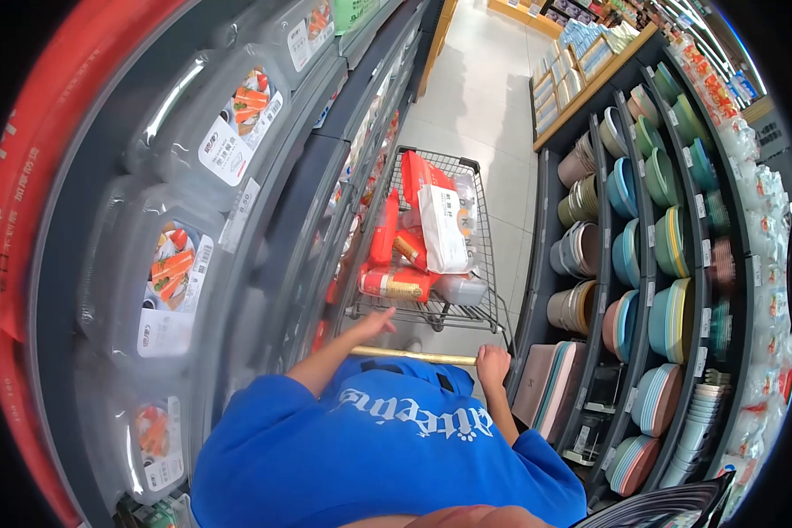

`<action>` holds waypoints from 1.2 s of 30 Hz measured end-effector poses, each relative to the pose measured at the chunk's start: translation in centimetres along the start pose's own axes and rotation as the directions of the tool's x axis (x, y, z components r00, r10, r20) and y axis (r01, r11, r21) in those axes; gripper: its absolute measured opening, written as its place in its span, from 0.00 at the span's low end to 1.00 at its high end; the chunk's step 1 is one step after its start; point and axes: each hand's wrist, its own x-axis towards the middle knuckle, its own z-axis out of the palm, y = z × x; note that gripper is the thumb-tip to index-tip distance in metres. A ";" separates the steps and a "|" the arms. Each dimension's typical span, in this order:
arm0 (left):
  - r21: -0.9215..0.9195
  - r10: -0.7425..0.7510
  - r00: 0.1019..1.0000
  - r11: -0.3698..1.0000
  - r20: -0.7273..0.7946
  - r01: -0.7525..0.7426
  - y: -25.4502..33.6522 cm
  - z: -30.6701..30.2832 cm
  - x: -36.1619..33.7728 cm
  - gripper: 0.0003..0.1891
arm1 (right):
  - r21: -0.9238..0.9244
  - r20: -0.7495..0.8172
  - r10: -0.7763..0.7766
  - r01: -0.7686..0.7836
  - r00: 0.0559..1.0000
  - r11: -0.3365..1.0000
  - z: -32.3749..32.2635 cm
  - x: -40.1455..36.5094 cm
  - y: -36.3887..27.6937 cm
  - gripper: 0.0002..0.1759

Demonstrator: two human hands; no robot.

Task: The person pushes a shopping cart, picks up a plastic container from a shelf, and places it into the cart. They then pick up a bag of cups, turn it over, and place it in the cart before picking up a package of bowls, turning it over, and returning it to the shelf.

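A wire shopping cart (pixel 493 295) stands in front of my body, and its yellowish handle bar (pixel 413 355) runs close to my waist. My right hand (pixel 493 363) is closed around the right end of that bar. My left hand (pixel 375 326) is held off the bar, just above and in front of its left end, with fingers stretched out and nothing in them. Inside the cart lie several red packages (pixel 394 284), a white package (pixel 444 227) with dark print, and a clear grey plastic container (pixel 460 289).
Close on my left, a shelf holds clear plastic food boxes (pixel 180 277) with printed labels. On my right, dark shelves carry stacked bowls (pixel 670 242) and plastic bins (pixel 574 249). A tiled floor aisle (pixel 471 97) runs ahead, past a wooden display stand (pixel 594 88).
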 end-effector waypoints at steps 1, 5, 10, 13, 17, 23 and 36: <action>0.040 0.042 0.999 0.998 -0.011 -0.042 -0.2 -0.1 0.2 0.37 | -0.093 0.033 0.006 -0.002 0.999 0.996 0.2 0.3 -0.4 0.08; 0.389 0.255 0.961 0.900 -0.105 -0.196 -2.3 -1.4 0.9 0.26 | -0.070 -0.232 0.004 -0.021 0.973 0.997 0.3 1.0 0.5 0.22; 0.254 0.201 0.964 0.955 -0.174 -0.153 -1.9 -3.6 1.2 0.20 | -0.037 -0.081 0.376 -0.380 0.923 0.924 -1.2 2.4 0.7 0.37; 0.295 0.176 0.964 0.949 -0.201 -0.112 -0.7 -3.9 1.7 0.19 | 0.004 0.048 0.421 -0.422 0.906 0.907 -2.0 3.5 0.6 0.38; 0.226 0.145 0.973 0.969 -0.177 -0.103 0.4 -5.3 3.2 0.17 | 0.022 0.091 0.473 -0.477 0.876 0.879 -1.3 6.7 1.7 0.29; 0.275 0.128 0.976 0.958 -0.179 -0.075 4.3 -8.1 4.2 0.17 | 0.232 0.301 0.514 -0.585 0.803 0.777 1.4 12.3 4.0 0.17; 0.259 0.108 0.986 0.963 -0.124 -0.073 11.8 -8.2 10.9 0.18 | 0.285 0.125 0.451 -0.468 0.884 0.837 2.5 19.1 8.0 0.13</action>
